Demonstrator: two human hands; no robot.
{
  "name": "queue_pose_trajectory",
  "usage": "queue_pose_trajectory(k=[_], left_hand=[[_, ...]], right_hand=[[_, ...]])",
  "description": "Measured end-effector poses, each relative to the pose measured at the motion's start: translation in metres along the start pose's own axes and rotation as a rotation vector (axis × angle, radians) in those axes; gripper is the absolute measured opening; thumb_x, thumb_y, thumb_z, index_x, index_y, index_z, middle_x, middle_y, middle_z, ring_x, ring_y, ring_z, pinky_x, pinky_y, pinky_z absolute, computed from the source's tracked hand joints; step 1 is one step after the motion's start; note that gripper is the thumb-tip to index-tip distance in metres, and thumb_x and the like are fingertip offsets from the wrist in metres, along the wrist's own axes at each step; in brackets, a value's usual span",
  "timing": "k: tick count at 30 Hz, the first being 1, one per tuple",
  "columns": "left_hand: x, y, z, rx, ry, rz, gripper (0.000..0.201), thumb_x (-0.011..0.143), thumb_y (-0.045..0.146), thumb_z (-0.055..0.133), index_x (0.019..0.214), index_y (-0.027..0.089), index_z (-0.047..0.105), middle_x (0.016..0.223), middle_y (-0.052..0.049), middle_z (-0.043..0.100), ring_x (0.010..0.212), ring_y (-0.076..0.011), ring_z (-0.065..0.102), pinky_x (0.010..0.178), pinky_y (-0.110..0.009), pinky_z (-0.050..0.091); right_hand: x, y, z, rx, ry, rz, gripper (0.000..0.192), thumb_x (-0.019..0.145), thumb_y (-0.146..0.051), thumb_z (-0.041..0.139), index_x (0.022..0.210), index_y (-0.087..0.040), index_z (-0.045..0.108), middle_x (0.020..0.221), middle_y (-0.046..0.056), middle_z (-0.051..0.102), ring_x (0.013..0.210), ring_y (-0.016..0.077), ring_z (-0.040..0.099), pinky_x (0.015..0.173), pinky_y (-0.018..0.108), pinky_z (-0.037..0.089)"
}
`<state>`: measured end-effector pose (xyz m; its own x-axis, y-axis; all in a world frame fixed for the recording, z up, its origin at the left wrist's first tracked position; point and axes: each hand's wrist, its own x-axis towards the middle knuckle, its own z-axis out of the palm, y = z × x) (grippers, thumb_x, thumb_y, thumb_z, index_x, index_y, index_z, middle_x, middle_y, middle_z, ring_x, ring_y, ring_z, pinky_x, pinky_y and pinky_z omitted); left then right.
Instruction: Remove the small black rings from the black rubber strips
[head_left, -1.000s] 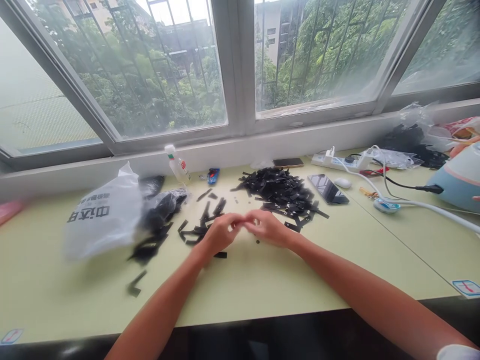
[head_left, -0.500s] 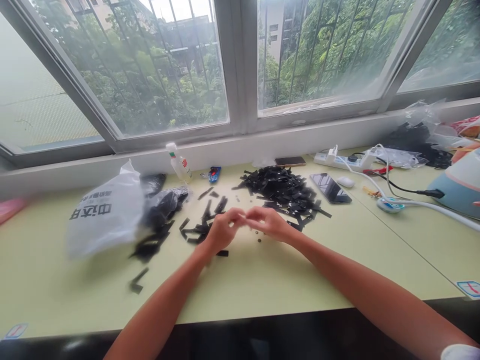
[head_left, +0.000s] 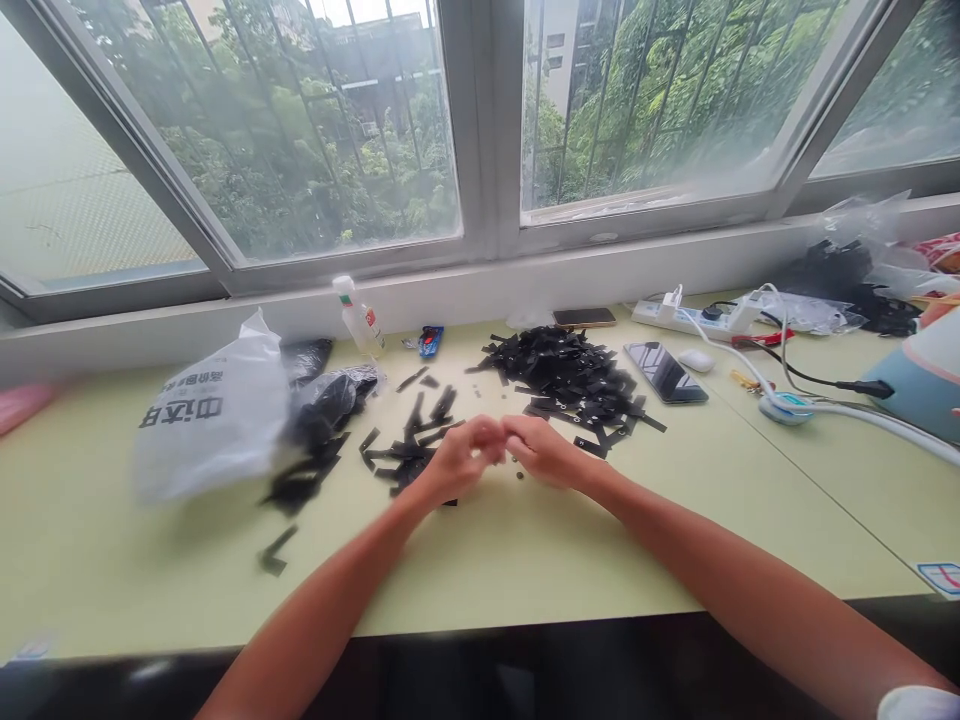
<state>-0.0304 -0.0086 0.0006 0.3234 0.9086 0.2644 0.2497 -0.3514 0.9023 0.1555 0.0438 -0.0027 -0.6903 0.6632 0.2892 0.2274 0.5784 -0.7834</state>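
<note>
My left hand (head_left: 469, 455) and my right hand (head_left: 546, 448) meet fingertip to fingertip above the pale green table (head_left: 540, 570). Both are closed in a pinch; whatever lies between the fingers is too small or hidden to name. Left of my left hand is a loose scatter of short black strips (head_left: 405, 462), partly covered by that hand. Beyond my right hand rises a larger heap of black strips (head_left: 574, 375), some with small pale spots. A tiny dark round piece (head_left: 519, 475) lies just under my right fingers.
To the left stand a white plastic bag (head_left: 217, 415) and a clear bag of black pieces (head_left: 337, 400). A clear bottle (head_left: 362, 320) is by the window wall. On the right are a phone (head_left: 665, 373), a white mouse (head_left: 696, 360) and a power strip (head_left: 697, 318) with cables.
My hands have shifted slightly right in the picture, and the fingertips are pressed closer together. The left fingers are more curled. The view has tilted a little.
</note>
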Motion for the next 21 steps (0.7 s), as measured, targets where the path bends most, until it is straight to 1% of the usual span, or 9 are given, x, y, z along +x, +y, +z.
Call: queue_pose_trajectory(k=[6, 9, 11, 14, 16, 18, 21], left_hand=[[0.000, 0.002, 0.000, 0.058, -0.023, -0.039, 0.015, 0.095, 0.034, 0.057, 0.095, 0.019, 0.059, 0.080, -0.004, 0.067, 0.077, -0.0156, 0.064, 0.075, -0.030, 0.051], [0.001, 0.000, -0.006, 0.137, -0.003, -0.057, 0.014, 0.094, 0.031, 0.056, 0.101, 0.019, 0.060, 0.075, -0.002, 0.066, 0.071, -0.0135, 0.061, 0.072, -0.028, 0.049], [0.001, -0.004, -0.012, 0.250, 0.050, -0.078, 0.016, 0.093, 0.030, 0.055, 0.102, 0.019, 0.062, 0.068, 0.001, 0.062, 0.063, -0.0119, 0.056, 0.065, -0.025, 0.046], [0.002, -0.010, -0.022, 0.455, 0.143, -0.096, 0.014, 0.089, 0.027, 0.054, 0.093, 0.019, 0.064, 0.061, 0.004, 0.055, 0.055, -0.0110, 0.048, 0.057, -0.024, 0.039], [0.001, -0.013, -0.029, 0.595, 0.189, -0.119, 0.012, 0.086, 0.023, 0.053, 0.085, 0.019, 0.065, 0.060, 0.003, 0.056, 0.053, -0.0113, 0.046, 0.054, -0.024, 0.036], [0.000, -0.013, -0.036, 0.763, 0.222, -0.173, 0.012, 0.083, 0.022, 0.054, 0.078, 0.020, 0.065, 0.059, 0.001, 0.058, 0.050, -0.0122, 0.045, 0.052, -0.025, 0.033], [-0.002, -0.011, -0.047, 1.018, 0.270, -0.273, 0.016, 0.083, 0.031, 0.059, 0.073, 0.020, 0.065, 0.053, -0.001, 0.057, 0.046, -0.0148, 0.045, 0.050, -0.027, 0.029]], right_hand=[[0.003, 0.008, 0.002, -0.058, -0.054, -0.055, 0.029, 0.089, -0.007, 0.036, 0.076, -0.019, 0.058, 0.082, 0.002, 0.065, 0.074, 0.0159, 0.056, 0.069, 0.028, 0.042], [0.004, 0.018, 0.003, -0.134, -0.011, -0.072, 0.027, 0.091, -0.008, 0.038, 0.082, -0.019, 0.061, 0.082, 0.002, 0.062, 0.073, 0.0156, 0.054, 0.069, 0.029, 0.043], [0.004, 0.025, 0.003, -0.192, 0.035, -0.095, 0.024, 0.093, -0.010, 0.041, 0.091, -0.019, 0.063, 0.085, 0.003, 0.061, 0.076, 0.0163, 0.055, 0.070, 0.029, 0.044], [0.005, 0.031, 0.003, -0.248, 0.065, -0.116, 0.023, 0.096, -0.015, 0.044, 0.102, -0.019, 0.066, 0.092, 0.006, 0.062, 0.082, 0.0182, 0.058, 0.074, 0.032, 0.046], [0.005, 0.032, 0.002, -0.261, 0.081, -0.096, 0.024, 0.098, -0.017, 0.045, 0.104, -0.020, 0.068, 0.094, 0.007, 0.062, 0.084, 0.0191, 0.059, 0.076, 0.033, 0.048], [0.005, 0.031, 0.001, -0.253, 0.100, -0.068, 0.023, 0.098, -0.018, 0.046, 0.103, -0.020, 0.068, 0.096, 0.007, 0.063, 0.085, 0.0193, 0.060, 0.077, 0.034, 0.049], [0.004, 0.029, -0.001, -0.227, 0.111, -0.046, 0.019, 0.097, -0.020, 0.050, 0.097, -0.019, 0.069, 0.099, 0.008, 0.062, 0.083, 0.0186, 0.061, 0.077, 0.034, 0.050]])
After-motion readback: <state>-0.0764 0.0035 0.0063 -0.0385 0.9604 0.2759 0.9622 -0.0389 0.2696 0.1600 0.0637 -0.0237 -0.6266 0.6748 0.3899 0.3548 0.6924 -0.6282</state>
